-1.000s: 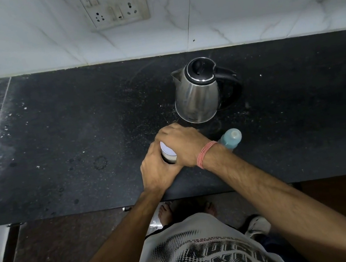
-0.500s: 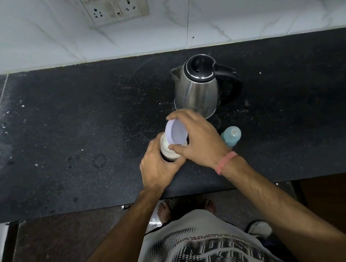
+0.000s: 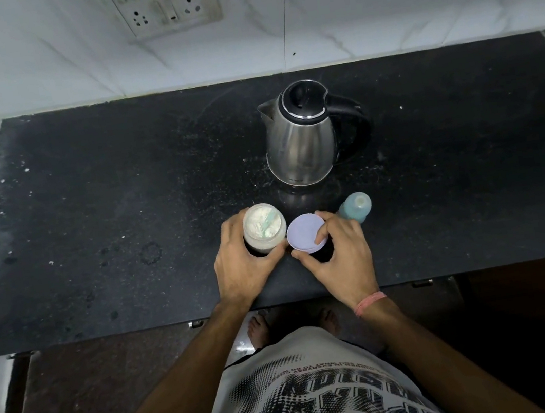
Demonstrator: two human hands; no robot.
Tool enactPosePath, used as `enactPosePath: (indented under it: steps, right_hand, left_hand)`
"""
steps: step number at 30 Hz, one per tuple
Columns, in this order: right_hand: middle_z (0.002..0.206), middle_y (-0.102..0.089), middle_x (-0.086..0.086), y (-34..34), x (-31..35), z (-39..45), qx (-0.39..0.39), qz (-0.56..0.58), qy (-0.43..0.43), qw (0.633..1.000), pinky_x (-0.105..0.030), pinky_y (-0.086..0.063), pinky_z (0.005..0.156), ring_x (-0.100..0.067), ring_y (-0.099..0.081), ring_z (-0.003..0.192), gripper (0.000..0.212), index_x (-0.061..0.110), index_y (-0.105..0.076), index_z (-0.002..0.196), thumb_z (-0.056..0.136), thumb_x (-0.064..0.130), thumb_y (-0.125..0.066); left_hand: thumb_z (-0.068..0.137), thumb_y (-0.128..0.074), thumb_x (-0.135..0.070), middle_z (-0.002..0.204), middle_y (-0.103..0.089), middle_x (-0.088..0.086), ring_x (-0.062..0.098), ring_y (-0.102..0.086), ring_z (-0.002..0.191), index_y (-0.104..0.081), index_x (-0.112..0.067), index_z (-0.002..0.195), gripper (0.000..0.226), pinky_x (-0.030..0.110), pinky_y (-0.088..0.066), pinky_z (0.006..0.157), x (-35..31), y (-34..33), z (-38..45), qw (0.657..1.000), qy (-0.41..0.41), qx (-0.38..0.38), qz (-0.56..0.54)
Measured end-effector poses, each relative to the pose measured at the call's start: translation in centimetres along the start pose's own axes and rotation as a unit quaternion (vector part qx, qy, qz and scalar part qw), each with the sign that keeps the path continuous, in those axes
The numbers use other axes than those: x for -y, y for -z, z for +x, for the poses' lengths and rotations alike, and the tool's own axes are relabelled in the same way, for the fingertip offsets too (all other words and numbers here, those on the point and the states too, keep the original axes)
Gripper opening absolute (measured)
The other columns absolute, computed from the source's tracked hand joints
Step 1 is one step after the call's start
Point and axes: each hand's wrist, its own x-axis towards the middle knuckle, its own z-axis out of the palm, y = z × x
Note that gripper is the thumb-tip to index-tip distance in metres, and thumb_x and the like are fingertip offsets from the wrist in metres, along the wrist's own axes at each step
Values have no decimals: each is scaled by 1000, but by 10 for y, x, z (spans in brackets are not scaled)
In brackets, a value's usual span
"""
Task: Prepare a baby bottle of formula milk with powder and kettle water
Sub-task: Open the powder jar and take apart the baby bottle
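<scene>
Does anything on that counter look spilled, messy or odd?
Yes: pale specks and a dusty film are scattered over the dark counter, thickest along its left edge and around the kettle. Whether it is powder I cannot tell. The open jar, its lid and the bottle look intact and upright.

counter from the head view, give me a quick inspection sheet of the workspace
surface: black stone counter, dusty with pale specks
job's things: open powder jar with a scoop inside; purple lid off; steel kettle upright, lid shut; teal baby bottle near the kettle
clutter: nothing seen
hands: left hand grips the jar; right hand holds the lid
cables: nothing seen
surroundings: white marble wall, socket plate; floor and person's feet below
</scene>
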Motion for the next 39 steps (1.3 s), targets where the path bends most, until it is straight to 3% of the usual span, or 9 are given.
enactPosePath:
  steps: [3,9,16,22,27,31,36,37,39]
  right_hand:
    - [147,-72,9,-2,-11,-4,8,-22,-12,1000,-30,-53,94,-14,-54,124,51,25,-59,92,75,43,-104]
    - [149,-73,10,-7,-28,-12,47,-45,-16,998,-38,-55,98,-20,-57,113,52,21,-61,83,72,47,-105]
    - [152,-72,9,-16,-36,-18,62,-63,-27,996,-45,-55,95,-22,-56,105,50,21,-64,81,69,49,-105]
    - [152,-72,9,-20,-39,-20,64,-67,-34,995,-44,-55,92,-17,-50,102,47,24,-65,82,70,45,-106]
    - [154,-71,8,-22,-40,-19,86,-66,-41,993,-46,-53,94,-20,-55,105,40,24,-69,88,74,39,-104]
    - [159,-67,8,-20,-38,-17,118,-68,-51,989,-42,-44,94,-26,-60,116,34,26,-73,95,79,37,-101]
    - [165,-60,7,-15,-34,-15,137,-63,-51,987,-42,-42,101,-26,-60,131,37,28,-78,105,79,42,-100]
    - [165,-60,6,-14,-33,-15,134,-56,-48,988,-42,-42,104,-25,-58,137,39,29,-78,107,79,44,-100]
    - [159,-62,5,-10,-33,-16,118,-35,-44,991,-40,-42,111,-22,-57,142,40,28,-78,108,80,45,-100]
  left_hand:
    - [73,-92,-80,147,-49,-27,-9,-57,124,-54,-50,154,95,34,-57,100,2,0,-1,1000,-3,-3,18]
    - [72,-93,-80,141,-49,-26,-6,-59,122,-53,-51,156,97,32,-55,99,4,-1,-1,1000,10,5,24]
    - [71,-93,-79,139,-48,-30,-16,-55,115,-51,-55,153,96,31,-52,96,2,0,-2,999,14,1,33]
    - [71,-94,-78,141,-47,-32,-30,-50,119,-39,-76,145,92,32,-54,96,-3,3,-4,999,8,-8,44]
    - [70,-94,-77,141,-49,-30,-19,-56,122,-52,-60,148,90,31,-54,100,1,-2,-3,999,10,-14,37]
    - [71,-95,-76,143,-50,-27,-8,-59,127,-54,-50,156,98,31,-54,103,1,-3,-2,999,14,-12,29]
    - [68,-97,-80,156,-45,-26,-26,-46,134,-37,-48,170,123,14,-42,102,-3,-6,-7,999,50,-17,-4]
    - [65,-100,-79,161,-42,-23,-23,-43,141,-29,-48,175,135,16,-42,108,-4,-6,-9,998,56,-16,-19]
    - [60,-106,-75,172,-32,-18,-4,-35,160,-15,-45,180,153,33,-41,128,-6,-6,-11,998,52,-15,-37]
